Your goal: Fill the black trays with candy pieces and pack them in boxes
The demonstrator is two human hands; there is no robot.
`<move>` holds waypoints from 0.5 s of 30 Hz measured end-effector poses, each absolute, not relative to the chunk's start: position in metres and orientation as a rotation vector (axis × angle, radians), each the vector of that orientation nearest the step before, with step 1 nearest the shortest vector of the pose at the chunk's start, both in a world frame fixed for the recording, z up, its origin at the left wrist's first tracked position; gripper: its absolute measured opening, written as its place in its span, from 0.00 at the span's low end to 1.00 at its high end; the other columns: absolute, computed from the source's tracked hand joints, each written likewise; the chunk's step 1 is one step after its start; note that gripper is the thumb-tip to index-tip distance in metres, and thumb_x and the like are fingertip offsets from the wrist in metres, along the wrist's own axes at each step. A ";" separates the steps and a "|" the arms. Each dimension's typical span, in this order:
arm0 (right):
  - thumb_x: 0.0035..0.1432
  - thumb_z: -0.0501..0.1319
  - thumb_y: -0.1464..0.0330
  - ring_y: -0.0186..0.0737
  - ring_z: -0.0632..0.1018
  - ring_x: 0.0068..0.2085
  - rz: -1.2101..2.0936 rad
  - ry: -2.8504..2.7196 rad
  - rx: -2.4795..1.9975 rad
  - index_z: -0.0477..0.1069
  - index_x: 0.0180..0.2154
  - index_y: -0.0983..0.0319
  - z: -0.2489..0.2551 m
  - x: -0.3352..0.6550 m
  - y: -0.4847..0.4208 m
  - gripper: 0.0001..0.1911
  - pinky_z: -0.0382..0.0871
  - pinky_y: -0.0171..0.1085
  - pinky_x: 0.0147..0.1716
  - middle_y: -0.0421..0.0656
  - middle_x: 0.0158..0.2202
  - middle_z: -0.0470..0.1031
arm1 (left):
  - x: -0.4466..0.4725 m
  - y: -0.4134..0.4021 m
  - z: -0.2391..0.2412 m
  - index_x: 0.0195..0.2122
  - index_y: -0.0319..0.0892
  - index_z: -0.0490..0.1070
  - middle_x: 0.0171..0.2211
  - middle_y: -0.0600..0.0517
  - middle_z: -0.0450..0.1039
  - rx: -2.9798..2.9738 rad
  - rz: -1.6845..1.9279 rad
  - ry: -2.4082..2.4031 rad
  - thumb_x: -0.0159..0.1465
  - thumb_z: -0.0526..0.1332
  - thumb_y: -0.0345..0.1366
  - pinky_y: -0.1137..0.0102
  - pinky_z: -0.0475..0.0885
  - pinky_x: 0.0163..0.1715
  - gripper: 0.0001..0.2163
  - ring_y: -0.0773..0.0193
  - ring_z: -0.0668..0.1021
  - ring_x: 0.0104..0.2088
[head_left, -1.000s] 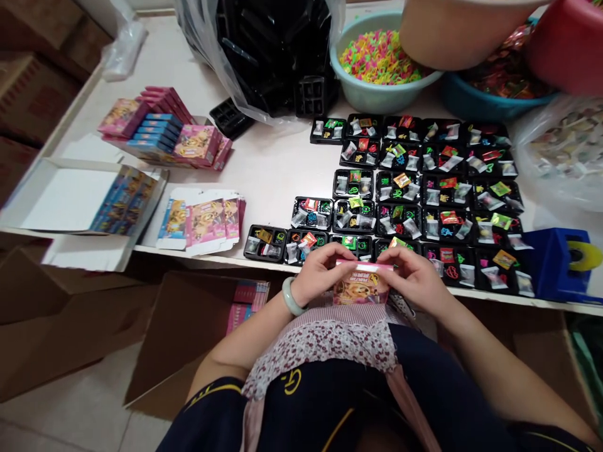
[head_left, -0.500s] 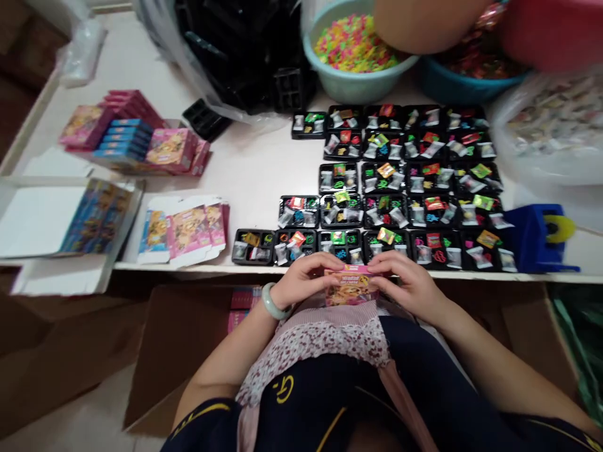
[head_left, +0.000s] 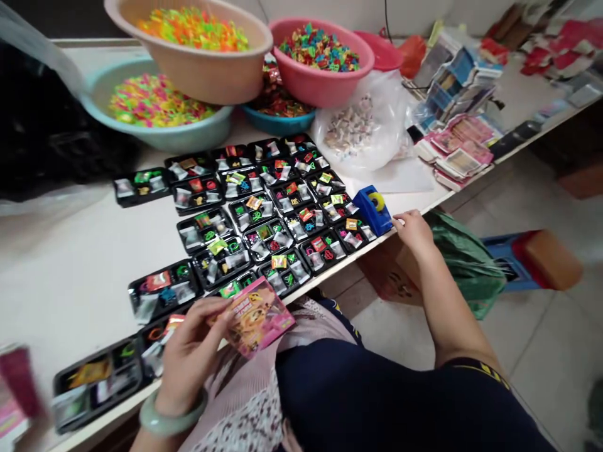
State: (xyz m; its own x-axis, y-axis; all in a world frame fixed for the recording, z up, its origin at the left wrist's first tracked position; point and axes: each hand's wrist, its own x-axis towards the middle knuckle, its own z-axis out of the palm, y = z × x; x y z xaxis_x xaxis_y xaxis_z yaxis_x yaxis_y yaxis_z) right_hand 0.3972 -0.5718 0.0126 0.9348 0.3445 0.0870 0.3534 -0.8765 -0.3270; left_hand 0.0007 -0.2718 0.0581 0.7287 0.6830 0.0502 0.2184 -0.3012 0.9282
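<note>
Pinching a pink box [head_left: 264, 315] occupies the left hand [head_left: 191, 351] while the right hand [head_left: 415, 231], grip unclear, is at the tape dispenser [head_left: 371, 211].

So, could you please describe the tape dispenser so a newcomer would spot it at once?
Start at the white table and follow its near edge past the black trays towards the picture's right. There, by the right hand, sits the tape dispenser, blue with a yellow roll, which sets it apart from the trays.

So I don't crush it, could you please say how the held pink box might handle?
The pink box is probably light: the left hand alone holds it by one end. Looking flat-sided, it's likely stiffish.
</note>
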 end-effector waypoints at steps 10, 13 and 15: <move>0.41 0.66 0.47 0.36 0.75 0.33 0.398 -0.058 -1.911 0.71 0.36 0.60 -0.017 0.397 -0.583 0.27 0.75 0.41 0.37 0.39 0.31 0.73 | -0.002 -0.271 0.048 0.37 0.53 0.76 0.39 0.57 0.76 1.892 0.488 0.793 0.59 0.66 0.40 0.67 0.77 0.38 0.05 0.61 0.77 0.40; 0.36 0.70 0.48 0.35 0.75 0.33 0.427 0.020 -1.796 0.71 0.34 0.59 -0.017 0.391 -0.587 0.27 0.75 0.40 0.37 0.38 0.31 0.73 | 0.003 -0.270 0.051 0.36 0.54 0.76 0.39 0.58 0.76 1.889 0.479 0.794 0.58 0.66 0.41 0.67 0.77 0.35 0.05 0.61 0.78 0.39; 0.37 0.69 0.48 0.37 0.76 0.34 0.449 0.003 -1.814 0.71 0.33 0.59 -0.016 0.389 -0.588 0.26 0.75 0.41 0.37 0.39 0.32 0.73 | 0.006 -0.270 0.053 0.36 0.54 0.76 0.39 0.58 0.76 1.874 0.469 0.806 0.58 0.66 0.41 0.69 0.77 0.32 0.05 0.61 0.78 0.38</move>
